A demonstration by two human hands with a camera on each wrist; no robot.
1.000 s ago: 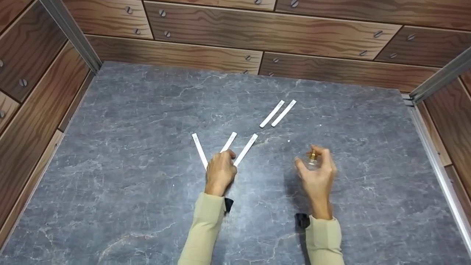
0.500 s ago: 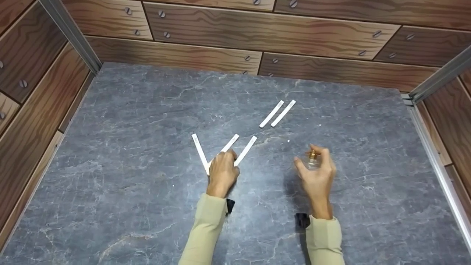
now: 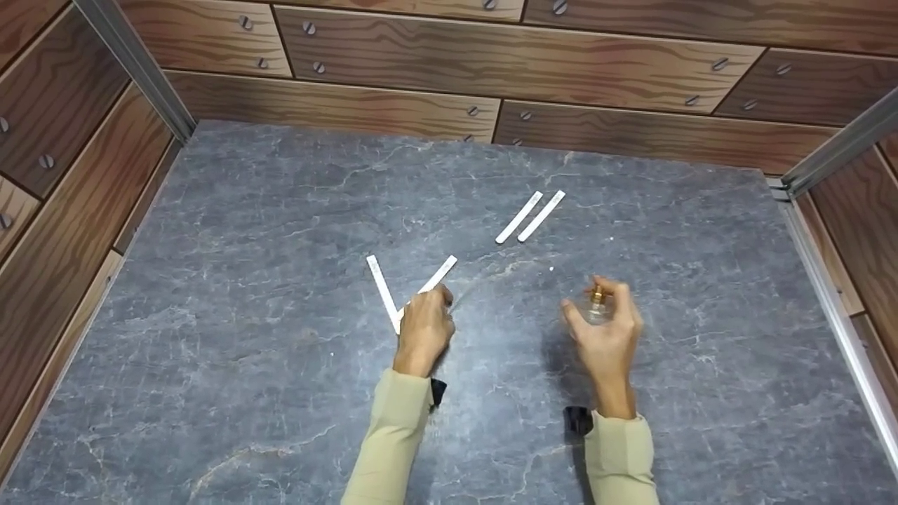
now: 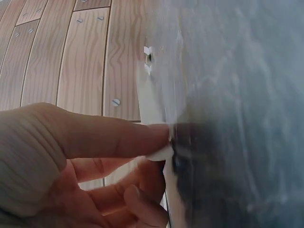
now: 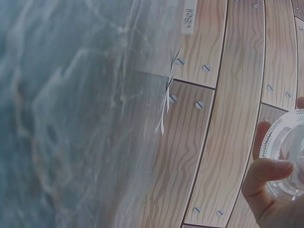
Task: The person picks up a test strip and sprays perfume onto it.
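My left hand point(image 3: 424, 326) pinches a white paper test strip point(image 4: 161, 154) between thumb and finger; from the head it shows only as a faint thin edge. In the right wrist view a strip with handwriting point(image 5: 188, 16) stands at the top. Beside the left hand lie two more strips, one slanting left point(image 3: 382, 291) and one partly under the hand point(image 3: 439, 275). My right hand point(image 3: 607, 344) holds a clear glass perfume bottle point(image 3: 596, 310) with a gold top above the table. Its round ribbed glass point(image 5: 285, 152) shows in the right wrist view.
Farther back, two parallel white strips, a left one point(image 3: 519, 217) and a right one point(image 3: 541, 216), lie on the grey marbled table point(image 3: 280, 210). Wood-patterned walls point(image 3: 421, 63) stand around the back and sides. A metal rail point(image 3: 835, 308) runs along the right edge.
The strip at the left hand's right has turned from flat to edge-on. The middle strip has shifted slightly to the right and tilted more. The right hand keeps still with the perfume bottle.
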